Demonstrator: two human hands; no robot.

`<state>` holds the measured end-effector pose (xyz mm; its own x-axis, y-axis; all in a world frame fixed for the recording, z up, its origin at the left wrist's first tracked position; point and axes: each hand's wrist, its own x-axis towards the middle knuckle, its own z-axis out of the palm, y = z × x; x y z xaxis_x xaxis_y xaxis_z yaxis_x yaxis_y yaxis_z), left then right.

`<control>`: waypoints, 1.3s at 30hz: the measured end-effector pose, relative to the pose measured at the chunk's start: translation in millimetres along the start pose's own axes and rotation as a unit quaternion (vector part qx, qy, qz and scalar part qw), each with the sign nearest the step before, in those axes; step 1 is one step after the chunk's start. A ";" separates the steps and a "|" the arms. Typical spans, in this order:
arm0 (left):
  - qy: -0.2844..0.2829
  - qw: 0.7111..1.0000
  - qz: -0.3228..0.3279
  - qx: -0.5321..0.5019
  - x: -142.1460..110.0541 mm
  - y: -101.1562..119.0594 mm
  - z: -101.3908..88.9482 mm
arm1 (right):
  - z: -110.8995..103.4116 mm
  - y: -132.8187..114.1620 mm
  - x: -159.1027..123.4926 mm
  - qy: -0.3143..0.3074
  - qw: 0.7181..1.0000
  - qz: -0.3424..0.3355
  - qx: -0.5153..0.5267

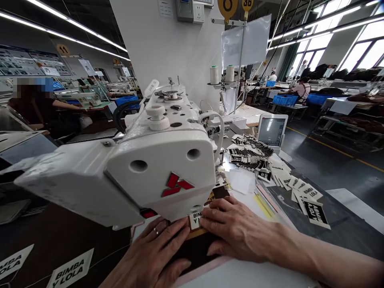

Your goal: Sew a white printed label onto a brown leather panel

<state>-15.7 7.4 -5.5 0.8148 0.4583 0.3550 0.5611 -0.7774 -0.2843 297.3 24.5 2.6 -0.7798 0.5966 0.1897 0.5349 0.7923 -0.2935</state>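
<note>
The desk [351,233] stretches under everything, and dark brown material [99,228] covers its left side, with two printed labels [73,269] on it by the near left corner. A white sewing machine [168,160] with a red three-part badge rises above the middle and hides the needle area from sight. The person's right hand [235,222] reaches in from the right edge, palm down, its fingers laid flat and its thumb spread away. The left hand [162,242] comes from the near edge, also flat and palm down, its fingers close together and partly beneath the machine's head.

Towards the far right corner stands a small screen [272,130]. In front of it lies a heap of dark labels [249,154], and nearer, along the right edge, a straggling row of mostly white ones [295,184]. Between both hands, near the middle of the desk, is a dark brown piece [193,253] with an orange-brown strip [196,233] across it. A white label [195,219] sits just beyond that strip, the right fingertips covering part of its lettering. The left hand wears a ring [156,231].
</note>
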 end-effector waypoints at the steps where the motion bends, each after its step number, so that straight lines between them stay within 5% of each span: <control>1: 0.001 1.000 -0.003 -0.003 0.0 -0.1 0.2 | 0.3 0.0 -0.1 0.000 1.000 0.000 -0.001; 17: -0.019 1.000 0.011 -0.004 9.0 5.0 -0.8 | -14.0 2.1 -2.5 0.001 1.000 -0.008 -0.023; 22: -0.037 0.999 0.021 0.001 12.6 7.9 -0.1 | -22.2 3.8 9.6 -0.002 0.998 -0.058 -0.028; 39: -0.024 0.999 -0.016 -0.030 -10.6 -7.4 6.0 | -16.8 15.6 12.5 -0.028 0.995 -0.082 -0.051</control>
<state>-27.6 10.9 -12.5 0.8031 0.5028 0.3197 0.5788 -0.7856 -0.2185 301.4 46.5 16.2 -0.8742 0.4531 0.1745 0.4276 0.8887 -0.1651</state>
